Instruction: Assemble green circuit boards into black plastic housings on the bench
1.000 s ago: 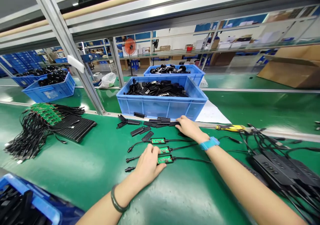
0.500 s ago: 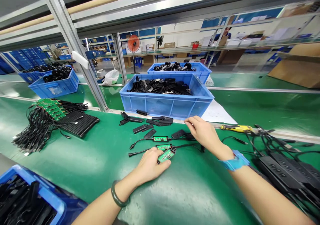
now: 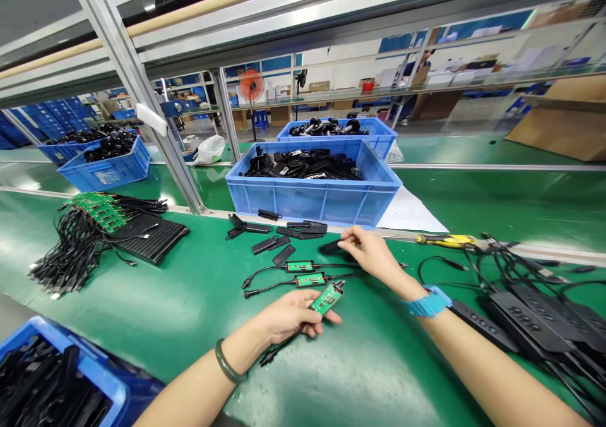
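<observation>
My left hand (image 3: 296, 316) grips a green circuit board (image 3: 327, 298) seated in a black casing, tilted up off the table, with a black cable hanging below the palm. My right hand (image 3: 367, 250) pinches the edge of a black plastic cover (image 3: 331, 247); part of the cover is hidden by the fingers. Between the hands, two more boards with cables lie on the green table: a farther board (image 3: 300, 266) and a nearer board (image 3: 310, 279). Loose black covers (image 3: 271, 245) are scattered just behind them.
A blue bin (image 3: 312, 201) of black parts stands behind the hands. At right lie a yellow-handled tool (image 3: 445, 239) and finished-looking black controllers (image 3: 525, 319) with tangled cables. A bundle of wired boards (image 3: 101, 211) is at left, another blue bin (image 3: 108, 408) at lower left.
My left hand has lifted the circuit board and turned it, bringing it slightly nearer me. My right hand has moved down and left and now has hold of a black plastic cover.
</observation>
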A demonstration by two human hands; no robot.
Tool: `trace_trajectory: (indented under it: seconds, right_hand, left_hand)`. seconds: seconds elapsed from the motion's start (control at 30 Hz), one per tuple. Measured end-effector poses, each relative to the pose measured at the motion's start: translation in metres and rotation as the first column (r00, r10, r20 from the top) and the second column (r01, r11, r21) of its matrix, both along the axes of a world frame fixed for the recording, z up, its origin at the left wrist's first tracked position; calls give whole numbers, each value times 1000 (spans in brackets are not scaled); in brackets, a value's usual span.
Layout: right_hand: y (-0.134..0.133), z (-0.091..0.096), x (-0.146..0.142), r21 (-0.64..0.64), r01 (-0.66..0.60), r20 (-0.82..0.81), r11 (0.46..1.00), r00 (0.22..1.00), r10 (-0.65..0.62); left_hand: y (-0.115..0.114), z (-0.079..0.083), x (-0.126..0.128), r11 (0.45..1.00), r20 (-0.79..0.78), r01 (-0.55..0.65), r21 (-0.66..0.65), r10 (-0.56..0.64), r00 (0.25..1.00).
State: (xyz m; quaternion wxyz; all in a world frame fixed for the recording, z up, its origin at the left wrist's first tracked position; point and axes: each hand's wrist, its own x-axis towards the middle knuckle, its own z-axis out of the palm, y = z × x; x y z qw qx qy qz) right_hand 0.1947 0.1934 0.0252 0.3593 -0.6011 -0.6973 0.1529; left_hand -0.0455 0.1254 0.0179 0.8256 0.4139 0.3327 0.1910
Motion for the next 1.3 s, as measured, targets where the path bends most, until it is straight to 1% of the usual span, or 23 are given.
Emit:
trace_trajectory:
  seconds: [0.1, 0.17, 0.2, 0.27, 0.37, 0.5, 0.63, 0.77, 0.83, 0.9, 0.97, 1.0, 1.03, 1.13, 1.2, 1.3]
  right_hand:
    - [-27, 18, 0, 84, 61, -187, 995, 981, -45]
    - [-48, 26, -3, 87, 66, -266, 994, 963, -41]
    - [-59, 27, -6, 62, 50, -309, 997, 951, -28]
    - [-79, 27, -14, -30, -7, -413, 1000, 911, -6]
    - [-96, 20, -27, -177, -98, -551, 979, 834, -16]
    - [-101, 15, -31, -252, -118, -601, 961, 797, -60]
    - [-100, 13, -27, -283, -136, -635, 949, 768, -80]
    - [-100, 4, -30, -305, -145, -647, 941, 756, -94]
    - [-101, -1, -34, -315, -136, -667, 939, 736, -118]
    - [-102, -4, -38, -321, -127, -691, 938, 709, -140]
    - [-104, -5, -41, -329, -142, -701, 934, 699, -141]
    - [-105, -5, -43, -333, -158, -693, 930, 710, -127]
    - [-106, -6, -44, -334, -173, -678, 926, 727, -109]
    - [-110, -8, -47, -310, -192, -638, 931, 768, -54]
    - [-112, -11, -50, -283, -175, -627, 943, 778, -44]
    - [-114, -12, -54, -260, -145, -610, 955, 791, -46]
  left_hand:
    - [-1, -5, 0, 998, 67, -63, -31, 65, 996]
    - [-3, -9, 2, 992, 79, -113, -54, 117, 990]
    - [-5, -10, 4, 990, 80, -126, -62, 131, 988]
    - [-8, -12, 7, 990, 75, -129, -63, 133, 988]
    - [-13, -14, 10, 994, 57, -102, -32, 104, 993]
    - [-16, -16, 11, 998, 23, -66, 15, 65, 998]
    - [-16, -15, 10, 997, -10, -62, 41, 63, 998]
    - [-17, -14, 11, 997, -36, -47, 67, 49, 998]
    - [-18, -14, 13, 993, -56, -47, 109, 53, 997]
    - [-19, -13, 14, 981, -89, -46, 191, 64, 994]
    - [-21, -11, 14, 954, -135, -25, 298, 68, 989]
    - [-21, -9, 14, 935, -161, -3, 355, 64, 985]
    - [-22, -7, 13, 910, -194, 29, 413, 57, 979]
    - [-26, -1, 12, 809, -329, 156, 566, 48, 943]
    - [-30, 1, 12, 753, -404, 222, 620, 63, 912]
    - [-31, 3, 12, 699, -428, 257, 668, 77, 900]
